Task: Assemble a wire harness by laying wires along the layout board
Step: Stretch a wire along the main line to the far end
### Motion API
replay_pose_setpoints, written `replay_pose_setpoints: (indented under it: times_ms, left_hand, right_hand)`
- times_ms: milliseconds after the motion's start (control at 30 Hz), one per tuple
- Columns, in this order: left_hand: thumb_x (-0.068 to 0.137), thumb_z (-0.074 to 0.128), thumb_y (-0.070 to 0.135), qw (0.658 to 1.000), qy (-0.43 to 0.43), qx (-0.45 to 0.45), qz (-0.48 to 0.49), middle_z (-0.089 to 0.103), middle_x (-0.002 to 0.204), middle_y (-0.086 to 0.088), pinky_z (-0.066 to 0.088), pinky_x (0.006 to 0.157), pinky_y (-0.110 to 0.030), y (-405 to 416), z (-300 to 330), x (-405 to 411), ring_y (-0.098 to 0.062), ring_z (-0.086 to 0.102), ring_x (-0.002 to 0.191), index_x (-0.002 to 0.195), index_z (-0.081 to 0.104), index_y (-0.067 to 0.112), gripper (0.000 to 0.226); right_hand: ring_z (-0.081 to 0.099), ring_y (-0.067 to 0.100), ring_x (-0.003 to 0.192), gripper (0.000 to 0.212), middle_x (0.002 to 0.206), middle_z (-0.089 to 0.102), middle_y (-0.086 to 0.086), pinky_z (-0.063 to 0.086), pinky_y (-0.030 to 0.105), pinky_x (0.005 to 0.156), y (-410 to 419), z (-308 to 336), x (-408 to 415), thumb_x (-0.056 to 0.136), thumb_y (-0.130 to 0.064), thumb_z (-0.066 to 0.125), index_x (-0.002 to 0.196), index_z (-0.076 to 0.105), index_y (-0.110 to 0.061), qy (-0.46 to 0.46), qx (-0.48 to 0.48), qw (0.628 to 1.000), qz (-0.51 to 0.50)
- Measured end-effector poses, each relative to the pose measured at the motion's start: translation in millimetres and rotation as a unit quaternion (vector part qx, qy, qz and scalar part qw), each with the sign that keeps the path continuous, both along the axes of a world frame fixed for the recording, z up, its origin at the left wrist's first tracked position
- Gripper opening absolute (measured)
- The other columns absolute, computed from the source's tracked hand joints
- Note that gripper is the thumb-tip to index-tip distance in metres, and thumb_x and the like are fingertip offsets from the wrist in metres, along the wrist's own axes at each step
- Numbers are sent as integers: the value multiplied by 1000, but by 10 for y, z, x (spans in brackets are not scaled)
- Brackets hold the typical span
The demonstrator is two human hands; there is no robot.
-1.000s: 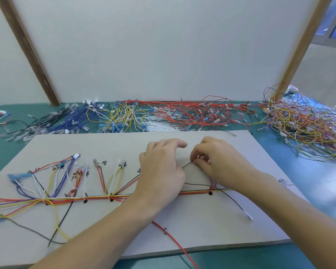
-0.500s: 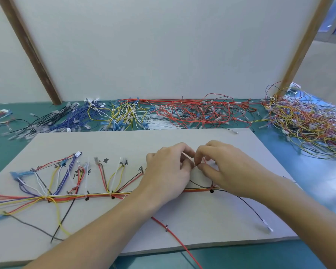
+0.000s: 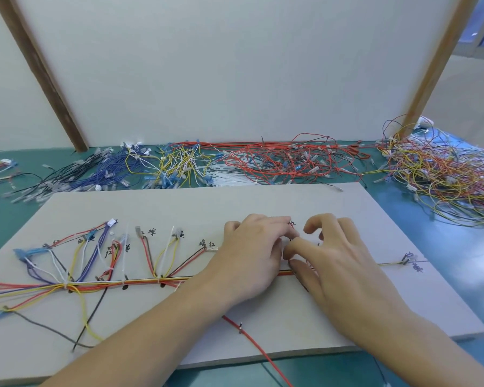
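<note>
While a loose red wire (image 3: 259, 348) trails off the board's (image 3: 263, 202) near edge, ready to snag a sleeve, left hand (image 3: 252, 255) and right hand (image 3: 338, 263) pinch a thin wire end mid-board; one slip unseats it. Spare wires (image 3: 285, 163) lie beyond.

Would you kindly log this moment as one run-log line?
stage: routing wire on layout board | left hand: pinching red wire | right hand: fingers on same wire | trunk bundle: laid
</note>
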State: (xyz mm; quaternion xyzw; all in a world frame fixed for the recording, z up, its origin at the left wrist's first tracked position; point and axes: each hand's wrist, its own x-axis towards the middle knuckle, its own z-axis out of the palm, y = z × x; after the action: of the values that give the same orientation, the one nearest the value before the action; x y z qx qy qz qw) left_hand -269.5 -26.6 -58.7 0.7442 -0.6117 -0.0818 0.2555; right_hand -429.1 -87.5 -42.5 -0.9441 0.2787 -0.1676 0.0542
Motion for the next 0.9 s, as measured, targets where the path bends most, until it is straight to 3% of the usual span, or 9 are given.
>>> replay_pose_setpoints:
  times_ms: [167, 267, 400, 500, 633, 833, 900]
  left_hand:
    - [102, 45, 16, 1000, -17, -12, -1, 54, 140, 26, 27, 93, -36, -33, -27, 9, -7, 42, 131, 115, 68, 39, 35]
    - [102, 52, 26, 1000, -14, -5, 9, 52, 141, 21, 22, 91, -31, -35, -41, 27, -7, 40, 133, 121, 69, 42, 30]
    - [97, 61, 36, 1000, -4, -7, 11, 54, 128, 18, 26, 92, -32, -25, -38, 48, -9, 43, 125, 118, 71, 44, 25]
    - [95, 64, 40, 1000, -1, -13, 14, 57, 120, 19, 31, 97, -36, -14, -22, 38, -9, 45, 121, 111, 73, 45, 19]
    - [92, 70, 43, 999, 20, -25, 11, 58, 116, 19, 34, 100, -40, -6, -2, 19, -9, 47, 119, 104, 75, 45, 13]
    - [88, 79, 26, 993, 54, -97, -48, 61, 110, 14, 43, 101, -43, 14, 21, -16, -12, 52, 115, 96, 80, 36, 13]
    - [89, 76, 20, 992, 35, -94, -76, 63, 109, 13, 45, 98, -45, 24, 21, -28, -14, 53, 112, 96, 81, 35, 17]
  right_hand:
    - [40, 21, 93, 10, 98, 42, -6, 43, 34, 77, 96, -42, -94, 101, -31, 52, 105, 62, -33, 21, -4, 1000, -15]
    - [43, 16, 98, 21, 96, 44, -9, 43, 31, 79, 172, -43, -114, 107, -39, 32, 117, 51, -37, 40, 20, 999, -30]
    - [50, 11, 105, 29, 102, 52, -11, 45, 30, 83, 311, -11, -183, 106, -47, 23, 124, 44, -39, 33, 52, 997, -43]
    - [44, 1, 111, 31, 103, 42, -20, 41, 21, 85, 387, 23, -269, 104, -55, 27, 131, 39, -47, 27, 99, 994, -42]
    - [47, -2, 116, 30, 111, 37, -26, 34, 15, 90, 400, 48, -403, 107, -47, 28, 136, 31, -51, 18, 123, 991, -50]
    - [51, -5, 78, 24, 93, 55, -22, 41, 16, 83, 368, 74, -558, 103, -46, 41, 125, 49, -50, -6, 174, 983, -64]
    - [53, -8, 81, 23, 82, 58, -16, 41, 13, 75, 343, 59, -590, 101, -39, 50, 121, 54, -49, -11, 208, 976, -65]
